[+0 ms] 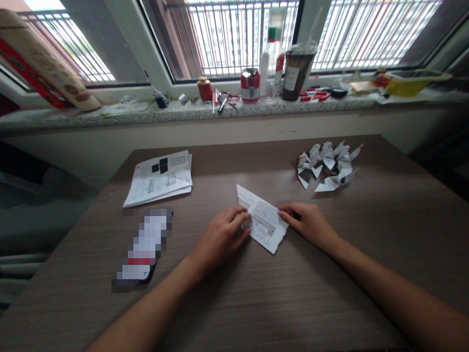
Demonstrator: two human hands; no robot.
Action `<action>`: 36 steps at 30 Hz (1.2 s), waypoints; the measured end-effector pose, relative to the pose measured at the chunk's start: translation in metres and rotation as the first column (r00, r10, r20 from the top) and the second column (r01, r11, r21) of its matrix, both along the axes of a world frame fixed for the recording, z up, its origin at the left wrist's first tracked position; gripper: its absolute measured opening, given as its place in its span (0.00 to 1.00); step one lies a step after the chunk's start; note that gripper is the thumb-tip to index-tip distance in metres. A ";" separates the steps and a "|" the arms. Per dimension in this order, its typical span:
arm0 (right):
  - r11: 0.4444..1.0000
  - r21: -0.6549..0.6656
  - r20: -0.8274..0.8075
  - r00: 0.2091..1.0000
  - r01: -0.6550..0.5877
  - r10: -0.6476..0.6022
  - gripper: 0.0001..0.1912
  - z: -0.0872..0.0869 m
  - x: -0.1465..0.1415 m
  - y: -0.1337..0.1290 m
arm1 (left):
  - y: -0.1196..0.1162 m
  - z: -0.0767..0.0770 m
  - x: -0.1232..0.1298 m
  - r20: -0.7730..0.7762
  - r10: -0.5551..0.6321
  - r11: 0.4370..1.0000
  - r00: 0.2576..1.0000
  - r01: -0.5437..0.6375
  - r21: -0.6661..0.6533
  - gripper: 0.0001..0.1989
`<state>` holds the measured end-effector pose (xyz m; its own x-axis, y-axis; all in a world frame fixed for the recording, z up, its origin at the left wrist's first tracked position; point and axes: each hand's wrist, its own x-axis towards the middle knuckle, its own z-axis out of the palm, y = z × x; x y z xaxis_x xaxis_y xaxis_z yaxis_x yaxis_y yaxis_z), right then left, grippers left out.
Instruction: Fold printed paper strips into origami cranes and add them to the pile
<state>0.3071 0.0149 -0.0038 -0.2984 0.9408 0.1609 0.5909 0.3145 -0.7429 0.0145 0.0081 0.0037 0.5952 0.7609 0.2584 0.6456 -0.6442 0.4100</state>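
A folded sheet of printed paper point(264, 218) lies slantwise on the brown table, its lower right edge ragged. On its left edge rest the bent fingers of my left hand point(229, 229), holding it; the thumb is partly hidden. My right hand point(307, 221) pinches the paper's right corner between thumb and fingers. Farther back on the right sits a cluster of folded paper pieces point(328, 164), pointed and printed like newspaper. A stack of printed sheets point(161, 176) lies at the back left.
A phone point(144, 247) with a blurred-out screen lies left of my left hand. Beyond the table point(234, 303), the windowsill point(190, 113) carries a red can point(250, 85), a dark drink cup point(297, 73), bottles, small tools and a yellow container point(408, 84).
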 end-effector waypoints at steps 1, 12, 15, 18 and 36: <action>1.000 0.009 0.013 1.000 -0.004 0.004 0.11 0.001 0.000 0.000 | 0.000 0.000 0.000 -0.023 -0.022 1.000 1.000 0.022 0.001 0.19; 0.933 0.315 0.239 0.966 -0.172 0.097 0.15 0.005 0.009 0.002 | -0.006 0.004 0.001 -0.180 -0.053 0.998 0.982 0.060 0.036 0.22; 0.886 0.260 0.301 0.904 -0.383 0.303 0.19 0.008 0.012 0.001 | -0.006 0.004 0.002 -0.177 -0.047 0.998 0.983 0.053 0.029 0.23; 0.847 0.187 0.314 0.847 -0.498 0.428 0.23 0.009 0.013 -0.002 | -0.005 0.003 0.004 -0.177 -0.037 0.998 0.984 0.044 0.037 0.22; 0.828 0.192 0.310 0.832 -0.528 0.459 0.11 0.014 0.014 -0.006 | 0.000 -0.003 0.004 -0.140 -0.025 0.995 0.990 0.038 0.092 0.18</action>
<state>0.3216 0.0092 0.0106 -0.7720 0.5896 0.2374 0.4515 0.7716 -0.4481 0.0184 0.0081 0.0004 0.6535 0.7173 0.2417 0.6707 -0.6967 0.2545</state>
